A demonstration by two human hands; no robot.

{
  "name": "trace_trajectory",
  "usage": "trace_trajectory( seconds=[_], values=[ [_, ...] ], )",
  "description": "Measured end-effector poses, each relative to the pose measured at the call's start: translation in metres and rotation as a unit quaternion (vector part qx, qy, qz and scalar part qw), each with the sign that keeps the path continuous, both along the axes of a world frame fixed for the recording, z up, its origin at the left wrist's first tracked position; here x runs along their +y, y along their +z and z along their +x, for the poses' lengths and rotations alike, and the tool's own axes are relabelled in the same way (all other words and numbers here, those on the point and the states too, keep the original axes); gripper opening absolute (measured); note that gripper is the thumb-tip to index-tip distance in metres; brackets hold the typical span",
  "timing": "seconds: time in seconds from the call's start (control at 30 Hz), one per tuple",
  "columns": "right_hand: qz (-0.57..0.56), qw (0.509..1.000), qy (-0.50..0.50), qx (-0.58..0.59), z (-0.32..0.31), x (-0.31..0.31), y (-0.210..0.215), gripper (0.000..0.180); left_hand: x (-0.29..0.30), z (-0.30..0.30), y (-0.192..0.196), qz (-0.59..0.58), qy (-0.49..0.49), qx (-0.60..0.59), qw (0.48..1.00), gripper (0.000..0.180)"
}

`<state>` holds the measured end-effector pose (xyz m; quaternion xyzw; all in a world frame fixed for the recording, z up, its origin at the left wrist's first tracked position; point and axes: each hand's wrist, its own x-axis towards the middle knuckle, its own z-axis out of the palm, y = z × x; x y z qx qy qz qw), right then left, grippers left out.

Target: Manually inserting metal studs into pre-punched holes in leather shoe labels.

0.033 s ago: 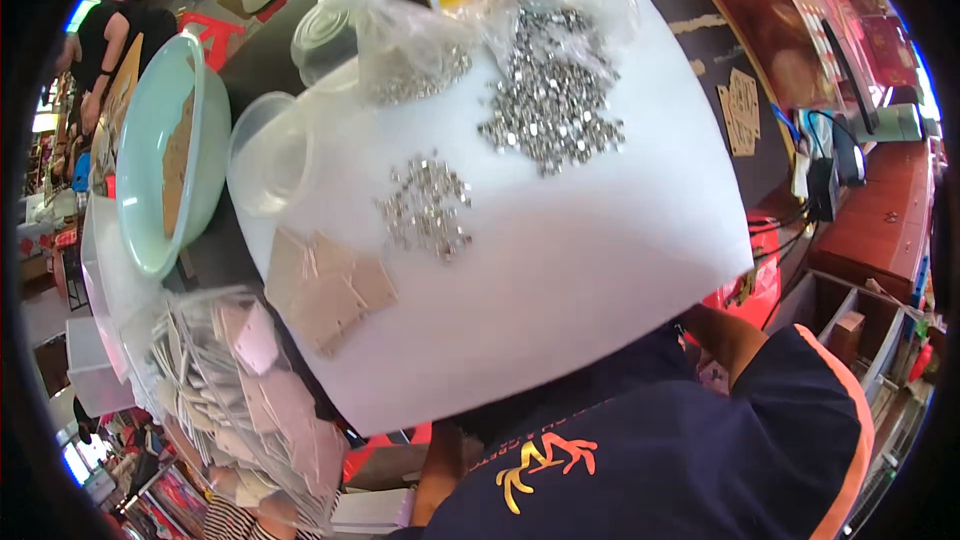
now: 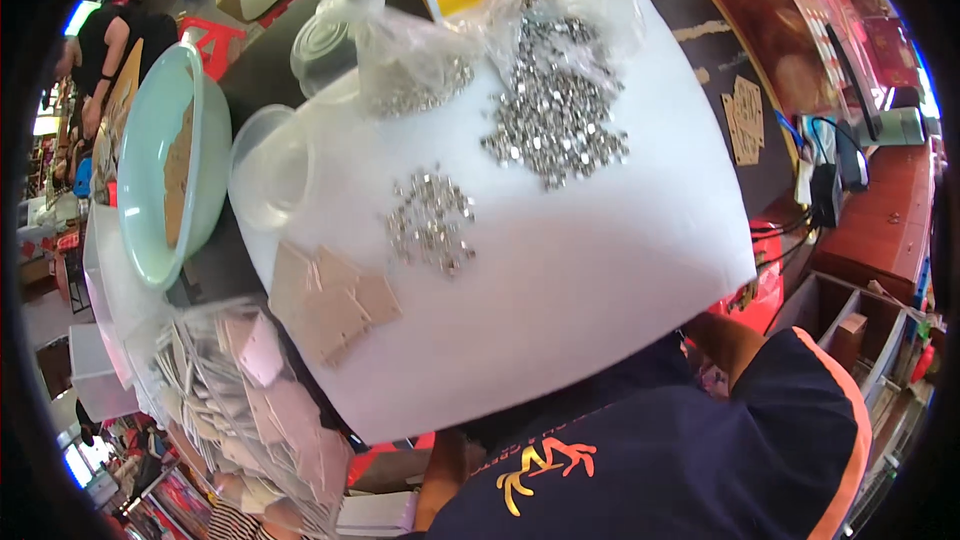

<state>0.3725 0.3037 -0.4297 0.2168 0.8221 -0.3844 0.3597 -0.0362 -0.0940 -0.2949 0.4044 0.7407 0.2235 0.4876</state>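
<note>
Head view: white board (image 2: 560,270) fills centre frame, lying on a dark counter (image 2: 250,70). The person's dark shirt with orange trim (image 2: 700,460) takes up 5 o'clock.

Hands: neither shows. Both forearms drop below the board's near edge, the right one (image 2: 725,340) at about 4 o'clock, the left (image 2: 440,475) at about 6 o'clock. Can't tell whether the fingers are apart, together or clamped on anything.

On the board:
- Small pile of shiny metal bits (image 2: 430,220), just left of centre.
- Bigger pile of metal bits (image 2: 555,120) at 12 to 1 o'clock, partly under a crumpled clear plastic bag (image 2: 420,40).
- Stack of tan card squares (image 2: 330,305) at 8 o'clock, overlapping each other, nearest the left forearm.

Off the board:
- Clear plastic cup (image 2: 265,175) on its side at 10 o'clock, touching the board edge.
- Pale green bowl (image 2: 165,160) at 9 o'clock holding a brown card piece.
- Clear bag of pale cards (image 2: 250,410) at 7 o'clock, just beside the board corner.
- More tan cards (image 2: 745,120) on the counter at 2 o'clock, well apart from the board.
</note>
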Motion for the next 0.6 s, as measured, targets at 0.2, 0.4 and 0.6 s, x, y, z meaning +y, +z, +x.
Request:
trace_trajectory(
  seconds=[0.2, 0.4, 0.6],
  values=[
    [-0.014, 0.999, -0.051, 0.013, -0.058, 0.021, -0.016, 0.034, 0.033, -0.042, -0.009, -0.018, 0.009, 0.02, 1.0, 0.039],
    [-0.037, 0.996, -0.08, 0.008, -0.097, 0.043, -0.021, 0.034, 0.049, -0.062, -0.017, -0.046, 0.038, 0.025, 0.998, 0.039],
    [-0.044, 0.993, -0.104, 0.015, -0.113, 0.049, -0.025, 0.034, 0.045, -0.056, -0.024, -0.057, 0.073, 0.04, 0.995, 0.039]
  ],
)
